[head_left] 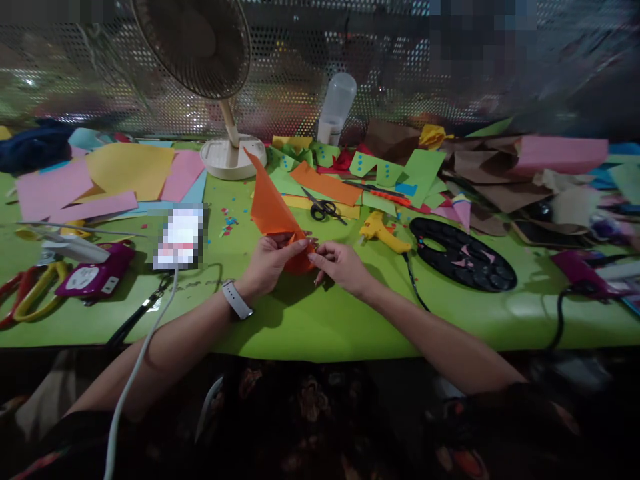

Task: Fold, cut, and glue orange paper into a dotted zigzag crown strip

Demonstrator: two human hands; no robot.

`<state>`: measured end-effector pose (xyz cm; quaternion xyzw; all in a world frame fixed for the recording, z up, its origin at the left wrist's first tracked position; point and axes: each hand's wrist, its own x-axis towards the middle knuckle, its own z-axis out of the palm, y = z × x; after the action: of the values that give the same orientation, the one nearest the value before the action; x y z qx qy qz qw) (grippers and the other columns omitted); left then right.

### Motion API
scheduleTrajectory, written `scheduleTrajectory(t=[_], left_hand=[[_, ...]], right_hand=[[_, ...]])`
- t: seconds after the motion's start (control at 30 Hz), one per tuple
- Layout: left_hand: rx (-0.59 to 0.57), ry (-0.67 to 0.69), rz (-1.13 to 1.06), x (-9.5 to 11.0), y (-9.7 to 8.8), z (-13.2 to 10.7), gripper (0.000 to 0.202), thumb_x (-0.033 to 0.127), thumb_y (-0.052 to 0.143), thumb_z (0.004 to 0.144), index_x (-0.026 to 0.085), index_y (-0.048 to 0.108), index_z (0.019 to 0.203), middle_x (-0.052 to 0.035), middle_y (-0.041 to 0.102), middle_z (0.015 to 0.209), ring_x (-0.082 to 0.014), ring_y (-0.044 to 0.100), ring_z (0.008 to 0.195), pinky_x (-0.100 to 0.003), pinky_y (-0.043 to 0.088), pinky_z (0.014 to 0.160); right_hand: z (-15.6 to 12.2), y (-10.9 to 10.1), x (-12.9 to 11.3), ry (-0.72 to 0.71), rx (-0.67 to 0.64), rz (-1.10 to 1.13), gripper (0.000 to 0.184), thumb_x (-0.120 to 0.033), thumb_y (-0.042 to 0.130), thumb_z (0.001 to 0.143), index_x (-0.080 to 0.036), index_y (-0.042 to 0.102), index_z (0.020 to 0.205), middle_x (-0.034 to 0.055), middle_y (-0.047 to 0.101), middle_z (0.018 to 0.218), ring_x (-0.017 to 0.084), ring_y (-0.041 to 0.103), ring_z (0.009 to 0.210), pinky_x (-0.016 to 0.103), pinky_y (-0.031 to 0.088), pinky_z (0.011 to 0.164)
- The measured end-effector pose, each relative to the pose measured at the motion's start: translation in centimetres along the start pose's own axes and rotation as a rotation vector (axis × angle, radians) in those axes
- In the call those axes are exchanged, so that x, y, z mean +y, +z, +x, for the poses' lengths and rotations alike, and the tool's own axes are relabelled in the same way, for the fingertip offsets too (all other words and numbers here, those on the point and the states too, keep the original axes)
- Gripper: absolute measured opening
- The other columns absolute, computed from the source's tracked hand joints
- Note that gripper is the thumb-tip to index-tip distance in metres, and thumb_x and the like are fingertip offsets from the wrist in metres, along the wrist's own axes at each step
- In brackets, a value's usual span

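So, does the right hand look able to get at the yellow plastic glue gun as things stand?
Probably yes: the yellow glue gun lies close by the right hand, with green tabletop showing between. That hand is at the folded orange paper, though, and would likely leave it first.

Coloured paper (270,208) and scissors (323,210) show a craft workspace.

A glossy green worktop (320,327) carries a desk fan (200,40) between coloured paper sheets (130,170) and green paper cut-outs (367,165), a yellow glue gun (386,235) just beside a black palette (475,263), scattered confetti (229,221), a phone (180,237), a black strap (133,320) and a purple power strip (95,273).
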<state>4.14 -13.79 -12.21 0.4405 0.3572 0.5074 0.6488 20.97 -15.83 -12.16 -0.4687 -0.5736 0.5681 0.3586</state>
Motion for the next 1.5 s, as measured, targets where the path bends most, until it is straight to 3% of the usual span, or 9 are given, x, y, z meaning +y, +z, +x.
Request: scheduleTrajectory(t=[0.27, 0.5, 0.6, 0.87, 1.03, 1.23, 1.37, 1.5], left_hand=[[-0.015, -0.03, -0.018, 0.2, 0.0, 0.0, 0.025, 0.027, 0.082, 0.072, 0.015, 0.076, 0.093, -0.0082, 0.077, 0.091, -0.0155, 0.07, 0.077, -0.028, 0.058, 0.073], [-0.029, -0.022, -0.026, 0.4, 0.0, 0.0, 0.024, 0.027, 0.082, 0.071, 0.016, 0.076, 0.092, -0.0069, 0.076, 0.089, -0.0152, 0.07, 0.078, -0.027, 0.056, 0.074], [-0.019, -0.021, -0.032, 0.4, 0.1, 0.1, 0.023, 0.026, 0.082, 0.071, 0.015, 0.075, 0.09, -0.0083, 0.076, 0.088, -0.0163, 0.07, 0.077, -0.028, 0.056, 0.074], [0.035, -0.003, -0.034, 0.5, 0.3, 0.5, 0.02, 0.026, 0.083, 0.068, 0.019, 0.076, 0.084, -0.0067, 0.077, 0.09, -0.0208, 0.071, 0.087, -0.032, 0.057, 0.077], [0.057, -0.017, -0.054, 0.5, 0.5, 0.5, 0.026, 0.027, 0.084, 0.064, 0.016, 0.074, 0.086, -0.0082, 0.077, 0.09, -0.0238, 0.072, 0.092, -0.031, 0.057, 0.076], [0.113, 0.008, -0.046, 0.7, 0.7, 0.5, 0.025, 0.027, 0.082, 0.067, 0.016, 0.073, 0.088, -0.0078, 0.076, 0.093, -0.0235, 0.071, 0.096, -0.031, 0.056, 0.08], [0.129, 0.025, -0.064, 0.5, 1.0, 0.5, 0.021, 0.024, 0.081, 0.068, 0.017, 0.073, 0.086, -0.0058, 0.076, 0.091, -0.0219, 0.071, 0.096, -0.031, 0.055, 0.086], [0.132, 0.048, -0.089, 0.3, 1.1, 0.6, 0.019, 0.022, 0.081, 0.067, 0.018, 0.073, 0.083, -0.0041, 0.076, 0.088, -0.0216, 0.071, 0.096, -0.032, 0.054, 0.09]], right_hand=[[0.3, -0.1, 0.2, 0.039, -0.047, 0.059, 0.034, -0.048, 0.071, 0.081, -0.019, 0.053, 0.079, -0.004, 0.062, 0.053, 0.012, 0.065, 0.048, 0.018, 0.042, 0.041], [0.0, -0.2, -0.3, 0.074, -0.16, 0.027, 0.045, -0.062, 0.064, 0.082, -0.019, 0.055, 0.074, -0.0009, 0.066, 0.058, 0.01, 0.063, 0.045, 0.019, 0.043, 0.038], [-0.1, -0.2, -0.3, 0.068, -0.141, 0.023, 0.047, -0.064, 0.064, 0.081, -0.019, 0.053, 0.072, -0.0011, 0.065, 0.054, 0.01, 0.062, 0.044, 0.019, 0.044, 0.039], [0.2, -0.4, -0.6, 0.156, -0.153, 0.131, 0.044, -0.058, 0.074, 0.075, -0.016, 0.061, 0.076, 0.0055, 0.074, 0.071, 0.012, 0.069, 0.054, 0.015, 0.036, 0.036], [0.1, -0.6, -0.5, 0.135, -0.157, 0.144, 0.039, -0.051, 0.077, 0.076, -0.016, 0.059, 0.07, 0.0042, 0.072, 0.061, 0.013, 0.069, 0.053, 0.015, 0.037, 0.037], [0.2, -0.2, -0.5, 0.147, -0.155, 0.222, 0.037, -0.049, 0.079, 0.073, -0.014, 0.068, 0.079, 0.0075, 0.076, 0.075, 0.015, 0.072, 0.059, 0.018, 0.046, 0.039], [0.2, 0.1, -0.6, 0.191, -0.193, 0.254, 0.035, -0.045, 0.08, 0.072, -0.013, 0.068, 0.073, 0.008, 0.074, 0.069, 0.016, 0.072, 0.06, 0.023, 0.056, 0.05], [0.2, 0.0, -0.5, 0.187, -0.201, 0.271, 0.032, -0.042, 0.081, 0.072, -0.014, 0.066, 0.075, 0.0076, 0.076, 0.072, 0.016, 0.073, 0.062, 0.022, 0.057, 0.051]])
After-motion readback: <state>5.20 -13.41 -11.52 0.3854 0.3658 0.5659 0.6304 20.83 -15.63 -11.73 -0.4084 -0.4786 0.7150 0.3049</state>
